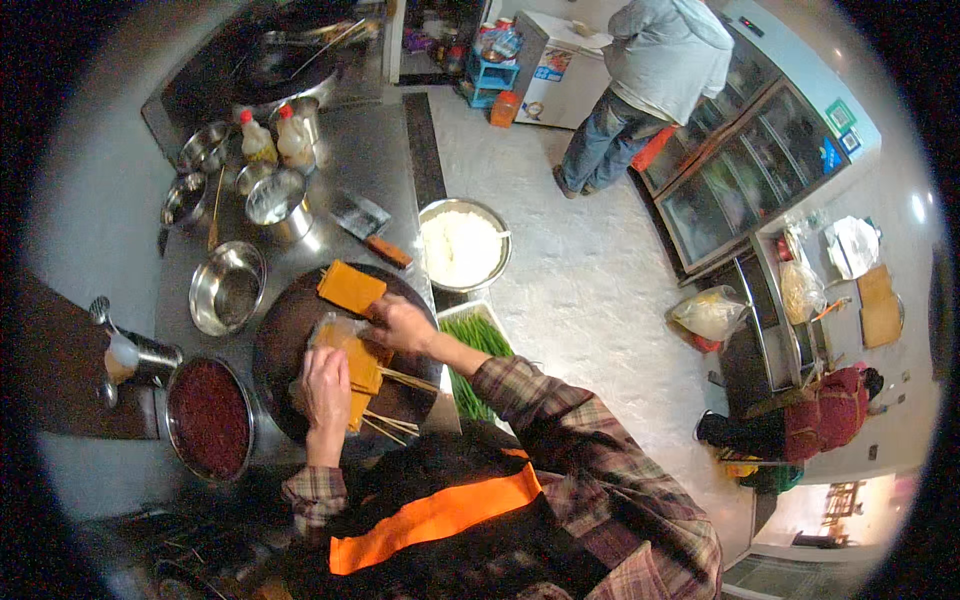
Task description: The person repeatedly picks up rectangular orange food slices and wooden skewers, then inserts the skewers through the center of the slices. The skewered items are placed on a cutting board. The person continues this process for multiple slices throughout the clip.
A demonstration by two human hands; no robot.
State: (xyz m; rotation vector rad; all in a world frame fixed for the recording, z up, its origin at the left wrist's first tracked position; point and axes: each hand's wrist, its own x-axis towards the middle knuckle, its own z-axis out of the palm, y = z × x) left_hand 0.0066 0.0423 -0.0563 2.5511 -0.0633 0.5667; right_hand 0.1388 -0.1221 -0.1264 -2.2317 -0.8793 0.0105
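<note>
On a round dark board (281, 315) on the steel counter lie flat orange-brown sheets of food (365, 367) on wooden skewers (405, 379), with a clear plastic bag (341, 328) at their upper left. My left hand (328, 379) rests on the bag and the left edge of these sheets, its fingers bent; whether it grips them is hard to tell. My right hand (397, 324) is at the lower right corner of another orange-brown sheet stack (351, 288), which lies near the board's upper edge; its fingertips are partly hidden. A cleaver (373, 227) lies just beyond the board.
Steel bowls (227, 289), a pot (277, 201) and red-capped bottles (257, 140) stand on the counter. A basin of dark red food (210, 418) is at left. A basin of white food (463, 247) and a tray of green vegetables (476, 337) stand at right. Two people (660, 60) are farther off.
</note>
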